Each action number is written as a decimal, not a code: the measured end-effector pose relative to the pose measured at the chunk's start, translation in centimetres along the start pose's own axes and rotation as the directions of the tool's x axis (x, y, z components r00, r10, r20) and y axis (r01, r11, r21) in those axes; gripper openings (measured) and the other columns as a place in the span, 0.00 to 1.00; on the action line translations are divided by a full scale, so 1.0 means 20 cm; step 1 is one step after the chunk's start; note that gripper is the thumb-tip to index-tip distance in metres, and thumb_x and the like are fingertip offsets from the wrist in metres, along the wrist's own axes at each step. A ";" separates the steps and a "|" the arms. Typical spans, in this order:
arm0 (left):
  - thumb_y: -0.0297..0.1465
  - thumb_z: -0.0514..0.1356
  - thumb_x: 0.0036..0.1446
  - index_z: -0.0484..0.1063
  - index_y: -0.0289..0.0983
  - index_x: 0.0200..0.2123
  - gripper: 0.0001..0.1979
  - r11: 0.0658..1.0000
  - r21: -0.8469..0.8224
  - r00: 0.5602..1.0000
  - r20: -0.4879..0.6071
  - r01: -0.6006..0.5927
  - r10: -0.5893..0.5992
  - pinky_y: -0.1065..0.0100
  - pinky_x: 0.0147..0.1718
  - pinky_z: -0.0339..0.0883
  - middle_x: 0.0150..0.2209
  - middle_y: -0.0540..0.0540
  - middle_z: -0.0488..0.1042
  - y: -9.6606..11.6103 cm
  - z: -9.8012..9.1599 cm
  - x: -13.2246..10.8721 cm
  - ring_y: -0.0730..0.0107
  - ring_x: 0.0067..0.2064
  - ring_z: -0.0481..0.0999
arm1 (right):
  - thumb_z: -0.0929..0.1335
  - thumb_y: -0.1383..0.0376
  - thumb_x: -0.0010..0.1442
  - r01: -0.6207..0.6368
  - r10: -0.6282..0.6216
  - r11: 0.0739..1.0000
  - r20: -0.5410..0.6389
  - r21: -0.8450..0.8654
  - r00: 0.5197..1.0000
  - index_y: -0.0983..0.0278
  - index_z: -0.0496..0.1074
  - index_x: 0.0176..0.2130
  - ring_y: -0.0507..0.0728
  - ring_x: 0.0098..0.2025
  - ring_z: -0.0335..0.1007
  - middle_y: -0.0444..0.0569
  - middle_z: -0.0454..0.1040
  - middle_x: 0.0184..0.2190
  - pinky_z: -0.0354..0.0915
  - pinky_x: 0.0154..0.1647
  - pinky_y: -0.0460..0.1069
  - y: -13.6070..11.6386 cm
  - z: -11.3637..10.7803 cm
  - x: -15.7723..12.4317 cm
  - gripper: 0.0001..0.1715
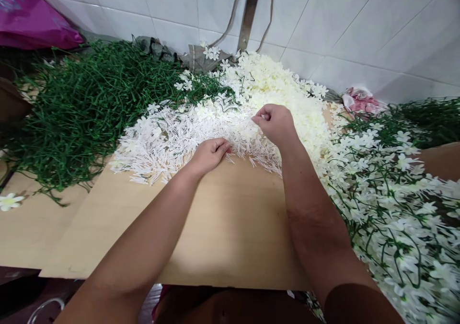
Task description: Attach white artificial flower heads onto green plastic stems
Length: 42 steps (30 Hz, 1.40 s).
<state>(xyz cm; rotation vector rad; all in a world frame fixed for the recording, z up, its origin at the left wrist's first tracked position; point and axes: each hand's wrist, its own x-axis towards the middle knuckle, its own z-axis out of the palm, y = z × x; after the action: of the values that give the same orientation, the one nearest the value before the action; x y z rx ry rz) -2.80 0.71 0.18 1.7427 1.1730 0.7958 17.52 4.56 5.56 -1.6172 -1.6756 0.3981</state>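
My left hand [210, 154] rests curled at the near edge of a heap of small white plastic flower parts [161, 137] on a wooden board [223, 218]; its fingers are closed on some of the white pieces. My right hand [275, 122] is pinched above the heap, where it meets a pile of cream fabric petals [280, 86]. What the right fingertips hold is too small to make out.
A tangle of green plastic stems [79, 108] lies at the left. Assembled white flowers on green stems [395, 204] cover the right side. A purple bag [32, 22] sits at the far left against the tiled wall [341, 22]. A pink cloth [359, 101] lies at the back right.
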 end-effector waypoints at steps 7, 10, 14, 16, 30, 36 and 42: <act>0.40 0.64 0.51 0.72 0.36 0.37 0.15 0.868 -0.496 0.991 -0.126 -0.016 -0.054 0.71 0.28 0.60 0.27 0.50 0.72 0.03 0.02 0.00 0.76 0.26 0.67 | 0.75 0.52 0.47 -0.195 0.029 0.760 0.268 0.619 0.963 0.62 0.69 0.27 0.47 0.21 0.56 0.41 0.65 0.19 0.54 0.21 0.45 -0.13 0.08 -0.13 0.19; 0.43 0.67 0.48 0.69 0.36 0.32 0.17 0.798 -0.603 0.983 -0.141 0.006 -0.114 0.73 0.25 0.59 0.24 0.52 0.71 0.04 0.02 0.00 0.78 0.24 0.67 | 0.77 0.48 0.41 -0.300 0.044 0.706 0.383 0.641 0.923 0.63 0.69 0.26 0.46 0.19 0.55 0.40 0.65 0.18 0.53 0.19 0.45 -0.16 0.19 -0.19 0.25; 0.39 0.70 0.44 0.65 0.37 0.29 0.17 0.759 -0.651 0.969 -0.176 0.018 -0.174 0.76 0.22 0.58 0.20 0.55 0.68 0.04 0.02 0.01 0.80 0.22 0.66 | 0.78 0.46 0.37 -0.332 0.026 0.675 0.429 0.659 0.903 0.64 0.70 0.26 0.46 0.17 0.54 0.40 0.67 0.18 0.51 0.16 0.45 -0.13 0.26 -0.20 0.28; 0.36 0.69 0.44 0.65 0.37 0.29 0.16 0.753 -0.658 0.966 -0.184 0.017 -0.182 0.76 0.22 0.58 0.20 0.55 0.68 0.04 0.01 0.02 0.80 0.21 0.66 | 0.78 0.47 0.36 -0.339 0.030 0.645 0.421 0.685 0.907 0.64 0.70 0.27 0.46 0.18 0.56 0.40 0.67 0.19 0.53 0.16 0.44 -0.10 0.26 -0.19 0.28; 0.32 0.59 0.59 0.63 0.39 0.33 0.06 0.960 -0.216 0.892 -0.447 -0.180 0.067 0.73 0.27 0.61 0.25 0.54 0.66 -0.01 0.02 0.01 0.78 0.25 0.67 | 0.81 0.61 0.35 -0.436 0.079 0.471 0.456 0.767 0.887 0.63 0.71 0.31 0.45 0.27 0.65 0.37 0.67 0.23 0.72 0.36 0.45 -0.06 0.22 -0.18 0.24; 0.26 0.60 0.54 0.67 0.39 0.39 0.08 0.963 -0.205 0.884 -0.463 -0.176 0.063 0.74 0.27 0.62 0.26 0.54 0.66 -0.05 0.03 0.03 0.78 0.27 0.68 | 0.78 0.65 0.40 -0.349 0.005 0.438 0.386 0.829 0.923 0.62 0.70 0.32 0.45 0.30 0.70 0.37 0.70 0.27 0.74 0.45 0.48 -0.06 0.24 -0.18 0.20; 0.24 0.60 0.53 0.71 0.36 0.30 0.02 0.946 -0.290 0.907 -0.420 -0.144 0.009 0.75 0.26 0.61 0.24 0.54 0.68 -0.01 0.02 0.03 0.79 0.24 0.65 | 0.78 0.59 0.42 -0.221 -0.003 0.587 0.274 0.779 0.962 0.62 0.67 0.29 0.46 0.25 0.68 0.38 0.69 0.23 0.73 0.31 0.46 -0.08 0.25 -0.18 0.21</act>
<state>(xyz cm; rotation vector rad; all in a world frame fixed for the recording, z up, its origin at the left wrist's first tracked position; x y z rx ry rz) -2.24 1.19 -0.21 1.3958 1.1715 1.3753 12.52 2.26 2.20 -0.9766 -1.2338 1.2773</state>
